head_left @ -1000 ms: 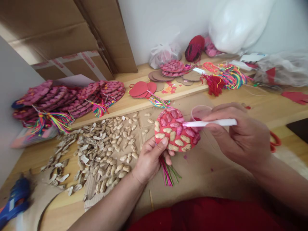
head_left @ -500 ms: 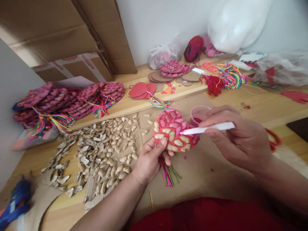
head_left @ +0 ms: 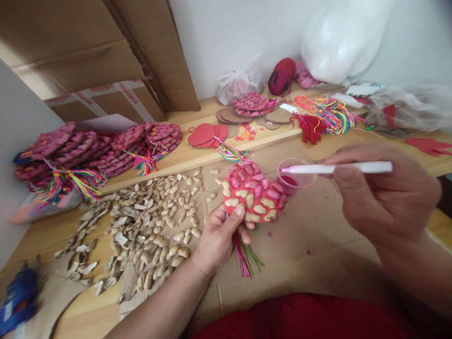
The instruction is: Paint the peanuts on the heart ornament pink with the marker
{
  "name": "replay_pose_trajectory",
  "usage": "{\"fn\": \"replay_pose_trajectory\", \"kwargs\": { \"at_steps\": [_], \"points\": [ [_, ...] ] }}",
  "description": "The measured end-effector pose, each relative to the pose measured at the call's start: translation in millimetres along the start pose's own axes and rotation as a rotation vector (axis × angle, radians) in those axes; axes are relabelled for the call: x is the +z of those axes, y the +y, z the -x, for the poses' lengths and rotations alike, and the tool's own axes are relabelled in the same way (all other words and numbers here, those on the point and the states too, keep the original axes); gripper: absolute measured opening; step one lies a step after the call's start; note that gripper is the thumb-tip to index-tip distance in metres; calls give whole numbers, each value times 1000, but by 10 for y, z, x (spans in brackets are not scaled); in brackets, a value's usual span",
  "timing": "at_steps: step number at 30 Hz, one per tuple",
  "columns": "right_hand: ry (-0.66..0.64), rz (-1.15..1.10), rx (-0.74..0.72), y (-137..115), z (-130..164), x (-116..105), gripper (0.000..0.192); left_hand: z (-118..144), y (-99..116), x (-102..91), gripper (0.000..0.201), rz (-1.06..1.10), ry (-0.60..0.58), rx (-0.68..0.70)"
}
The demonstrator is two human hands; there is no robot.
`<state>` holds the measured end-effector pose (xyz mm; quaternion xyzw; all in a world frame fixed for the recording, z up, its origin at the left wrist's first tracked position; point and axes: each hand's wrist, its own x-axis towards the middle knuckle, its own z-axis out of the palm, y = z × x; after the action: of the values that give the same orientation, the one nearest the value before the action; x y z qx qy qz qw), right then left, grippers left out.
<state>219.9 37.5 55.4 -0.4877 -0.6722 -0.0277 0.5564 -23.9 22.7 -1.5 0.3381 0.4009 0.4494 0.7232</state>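
My left hand (head_left: 218,238) holds a red heart-shaped card (head_left: 252,192) by its lower edge; peanut shells cover it, the upper ones painted pink, the lower ones bare. A coloured string tassel (head_left: 247,256) hangs from it below my fingers. My right hand (head_left: 384,195) grips a white brush (head_left: 339,167) held level, its pink tip over the small clear cup of red paint (head_left: 295,174) that stands just right of the card.
Loose peanut shells (head_left: 148,226) are spread on cardboard at the left. Stacks of finished pink pieces with tassels (head_left: 95,150) lie behind them. Red card hearts (head_left: 206,133), coloured threads (head_left: 332,115) and plastic bags (head_left: 240,84) sit along the back. A blue glue gun (head_left: 17,301) lies at the lower left.
My right hand has lifted the brush off the card and moved it right and up, so the tip now sits over the paint cup. My left hand has kept the card nearly still.
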Motion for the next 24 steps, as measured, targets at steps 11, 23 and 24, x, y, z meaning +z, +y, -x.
{"fn": "replay_pose_trajectory", "kwargs": {
  "at_steps": [11, 23, 24],
  "points": [
    [-154, 330, -47, 261, -48, 21, 13, 6, -67, -34, 33, -65, 26, 30],
    [-187, 379, -55, 297, 16, 131, 14, 7, -69, -40, 34, -95, 22, 27],
    [-191, 379, -60, 296, 19, 135, 14, 8, -68, -35, 35, -94, 26, 27]
  ]
}}
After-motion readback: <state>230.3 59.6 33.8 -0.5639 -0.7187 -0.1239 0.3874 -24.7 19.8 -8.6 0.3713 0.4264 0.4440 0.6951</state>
